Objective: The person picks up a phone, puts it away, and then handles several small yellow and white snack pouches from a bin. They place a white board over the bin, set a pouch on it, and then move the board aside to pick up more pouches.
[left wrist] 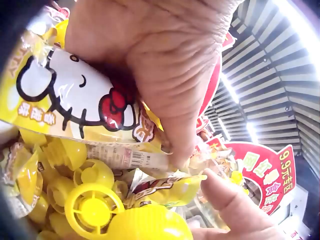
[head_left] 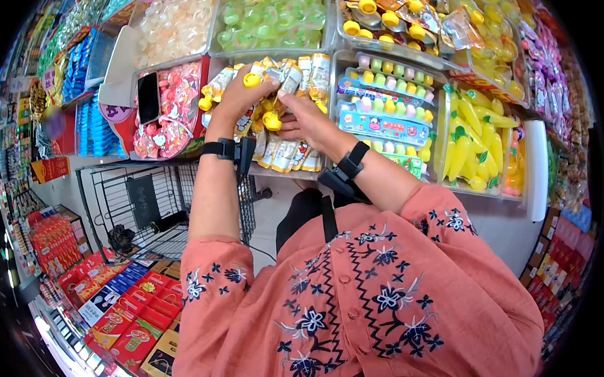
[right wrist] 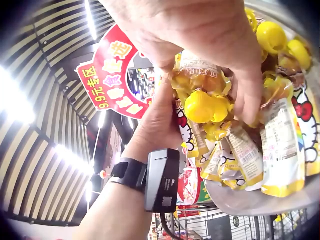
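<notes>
In the head view, both hands are close together over a bin of white-and-yellow drink pouches (head_left: 282, 154) with yellow caps. My left hand (head_left: 242, 94) curls over a cartoon-cat pouch (left wrist: 75, 95), its fingertip at the lower edge in the left wrist view. My right hand (head_left: 308, 123) reaches in from the other side, thumb and fingers around a pouch (right wrist: 200, 72) with a printed label. Bulbous yellow caps (right wrist: 202, 106) stick out just below that hand. Part of each grip is hidden behind the fingers.
A phone (head_left: 149, 97) lies on pink packets to the left. Marshmallow-like sweets (head_left: 385, 107) and yellow banana-shaped packs (head_left: 476, 139) fill bins to the right. A wire shopping cart (head_left: 143, 201) stands at lower left. Green cups (head_left: 273, 20) lie beyond.
</notes>
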Demonstrator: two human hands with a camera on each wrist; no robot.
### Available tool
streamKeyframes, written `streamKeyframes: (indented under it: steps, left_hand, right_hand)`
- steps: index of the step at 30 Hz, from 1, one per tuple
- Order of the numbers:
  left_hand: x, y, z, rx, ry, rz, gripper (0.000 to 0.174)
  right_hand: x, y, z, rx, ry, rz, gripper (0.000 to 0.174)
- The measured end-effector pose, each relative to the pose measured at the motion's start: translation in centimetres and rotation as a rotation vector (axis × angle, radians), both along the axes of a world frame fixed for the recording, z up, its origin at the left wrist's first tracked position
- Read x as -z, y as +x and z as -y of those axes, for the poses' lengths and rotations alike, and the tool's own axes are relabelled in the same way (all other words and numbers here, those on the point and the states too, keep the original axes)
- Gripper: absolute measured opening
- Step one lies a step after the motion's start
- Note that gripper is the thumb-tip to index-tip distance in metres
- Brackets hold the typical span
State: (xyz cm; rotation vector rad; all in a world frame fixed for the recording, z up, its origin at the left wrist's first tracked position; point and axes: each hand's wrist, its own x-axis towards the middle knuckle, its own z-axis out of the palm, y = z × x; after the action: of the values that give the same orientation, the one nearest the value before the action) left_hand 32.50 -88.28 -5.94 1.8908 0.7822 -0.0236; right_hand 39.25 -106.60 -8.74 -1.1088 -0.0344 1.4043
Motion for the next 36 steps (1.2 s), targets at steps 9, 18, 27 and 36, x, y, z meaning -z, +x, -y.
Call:
streamKeyframes:
  steps: [9,18,27,36]
  left_hand:
    - [-0.3,-1.2,2.8,-0.140,0.014,0.110,0.083]
    - [-1.5,-1.5,5.5,-0.230,0.050,0.282,0.078]
    - [-3.0,-1.3,6.4,-0.349,-0.122,0.487,0.060]
    - [-8.1,-2.9,4.2,-0.264,-0.163,0.654,0.052]
  right_hand:
    - [0.6,-0.3,0.4,0.112,0.061,-0.076,0.042]
    - [-0.9,-0.2,0.8,0.153,0.095,-0.026,0.030]
    - [-3.7,0.0,-0.1,0.221,0.116,0.012,0.020]
    - [-8.3,-1.5,-1.9,0.241,0.200,0.101,0.024]
